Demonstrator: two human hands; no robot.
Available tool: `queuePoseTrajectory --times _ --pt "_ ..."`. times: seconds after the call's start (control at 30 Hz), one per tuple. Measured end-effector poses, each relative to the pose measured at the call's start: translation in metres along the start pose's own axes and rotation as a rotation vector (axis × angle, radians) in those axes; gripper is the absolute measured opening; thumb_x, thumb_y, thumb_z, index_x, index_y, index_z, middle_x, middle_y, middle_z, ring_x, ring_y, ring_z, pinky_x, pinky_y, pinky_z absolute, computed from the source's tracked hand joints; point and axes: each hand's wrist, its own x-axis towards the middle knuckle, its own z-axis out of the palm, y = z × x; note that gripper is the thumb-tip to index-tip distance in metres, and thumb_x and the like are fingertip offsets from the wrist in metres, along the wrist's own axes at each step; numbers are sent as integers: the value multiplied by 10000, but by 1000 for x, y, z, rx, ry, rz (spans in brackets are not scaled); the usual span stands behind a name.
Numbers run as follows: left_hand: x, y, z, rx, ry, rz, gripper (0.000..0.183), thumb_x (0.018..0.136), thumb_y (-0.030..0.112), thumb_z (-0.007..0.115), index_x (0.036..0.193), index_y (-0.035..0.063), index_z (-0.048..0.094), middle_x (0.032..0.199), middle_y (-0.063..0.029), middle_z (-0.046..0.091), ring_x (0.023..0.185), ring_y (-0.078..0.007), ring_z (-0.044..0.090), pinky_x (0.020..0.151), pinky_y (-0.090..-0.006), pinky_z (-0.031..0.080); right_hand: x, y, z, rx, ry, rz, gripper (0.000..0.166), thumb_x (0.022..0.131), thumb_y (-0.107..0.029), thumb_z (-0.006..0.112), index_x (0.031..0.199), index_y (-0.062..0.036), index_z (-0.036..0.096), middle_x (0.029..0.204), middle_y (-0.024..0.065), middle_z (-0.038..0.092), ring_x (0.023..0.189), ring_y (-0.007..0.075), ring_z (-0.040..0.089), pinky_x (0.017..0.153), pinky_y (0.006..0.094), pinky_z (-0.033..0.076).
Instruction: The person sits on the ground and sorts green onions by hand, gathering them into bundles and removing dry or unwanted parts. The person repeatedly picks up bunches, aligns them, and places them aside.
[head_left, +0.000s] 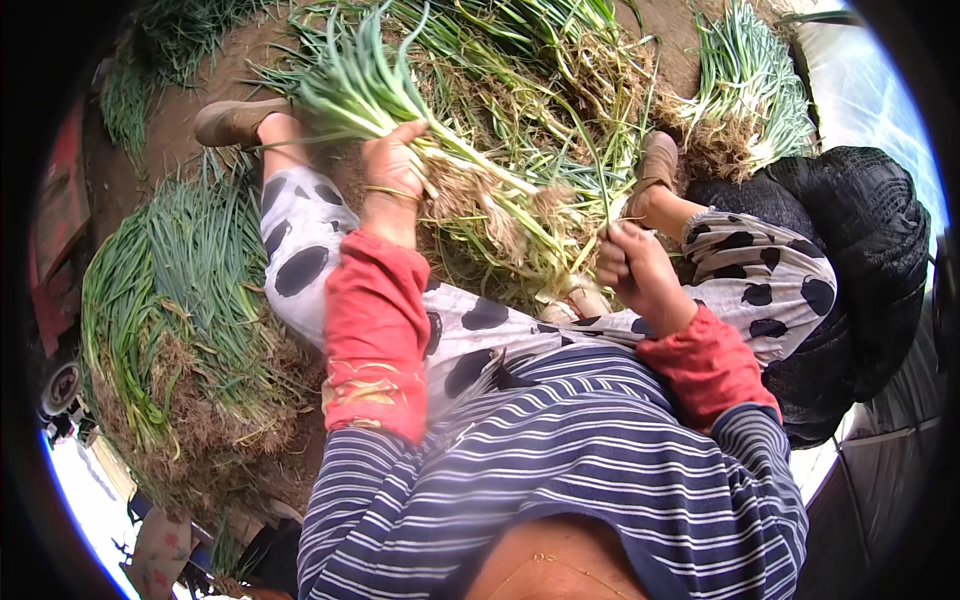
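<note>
A bunch of green onions (390, 90) is gripped in my left hand (394, 165), leaves fanned towards the far side and pale rooted ends towards the right. To the right, above my lap, my right hand (637, 266) is closed around a thin green leaf (600, 172) that rises from its fingers. Between my legs lies a litter of stripped leaves and stalks (487, 259), some yellowish. The right fingers hide part of what they hold, and motion blurs some of the roots.
A large heap of green onions (195, 300) lies on the soil at my left. Farther off sit loose onions with brown roots (600, 67) and a neat pile of onions (750, 97). Bulky black netting (847, 247) rests beside my right leg, near translucent sheeting (862, 82).
</note>
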Motion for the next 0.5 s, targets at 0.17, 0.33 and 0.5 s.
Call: queuePoseTrajectory --times 0.17,0.33,0.5 --pt "-13 10 11 61 -107 -130 178 770 -116 592 943 -74 584 812 -140 630 684 -258 646 621 -370 573 21 -4 -5 -1593 302 -836 376 937 -233 507 1165 66 518 992 145 612 972 222 565 874 319 433" --pt "-36 13 15 130 -185 -152 211 750 -90 614 958 -85 587 780 -144 638 664 -247 641 636 -343 567 82 -19 82 -726 -290 -40 214 887 -191 580 952 1 648 756 9 622 614 54 509 546 200 384" --pt "-65 56 5 160 -100 -51 269 745 -129 537 1013 -140 516 879 -255 643 608 -238 638 476 -311 540 57 -60 121 -740 -122 -523 149 849 -120 633 917 10 655 674 16 615 465 58 496 407 203 382"
